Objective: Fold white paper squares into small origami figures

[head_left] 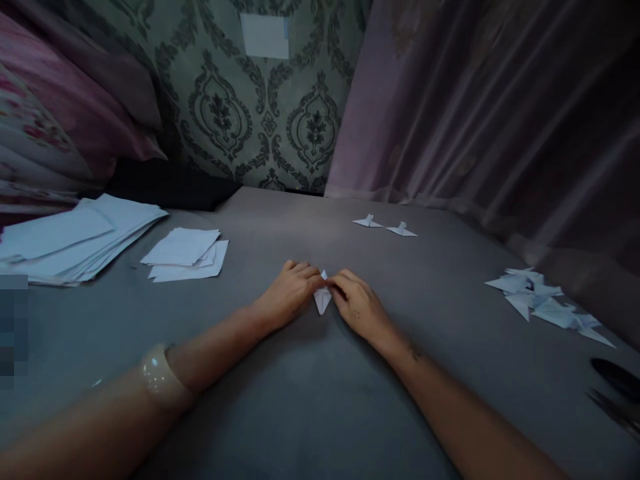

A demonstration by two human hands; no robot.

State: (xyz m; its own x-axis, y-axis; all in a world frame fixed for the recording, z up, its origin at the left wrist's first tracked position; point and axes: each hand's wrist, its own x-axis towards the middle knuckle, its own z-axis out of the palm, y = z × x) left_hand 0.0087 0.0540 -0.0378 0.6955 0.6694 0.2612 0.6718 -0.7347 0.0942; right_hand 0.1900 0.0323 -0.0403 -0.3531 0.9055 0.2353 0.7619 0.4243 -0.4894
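Note:
A small folded white paper (323, 302), shaped like a narrow diamond, lies on the grey cloth surface in front of me. My left hand (293, 290) grips its left edge, fingers bent and pressed together. From the other side my right hand (356, 300) pinches the paper near its upper part with thumb and forefinger. One point of the paper sticks up between the hands, and the opposite point faces me. The fingers cover its middle, so the folds there are hidden.
To the left are a large stack of white sheets (125, 227) and a smaller pile of square papers (183, 248). Two folded paper figures (401, 229) stand at the back. Several more folded figures (550, 310) lie heaped at right, near dark scissors (613, 407) and a black object (617, 375).

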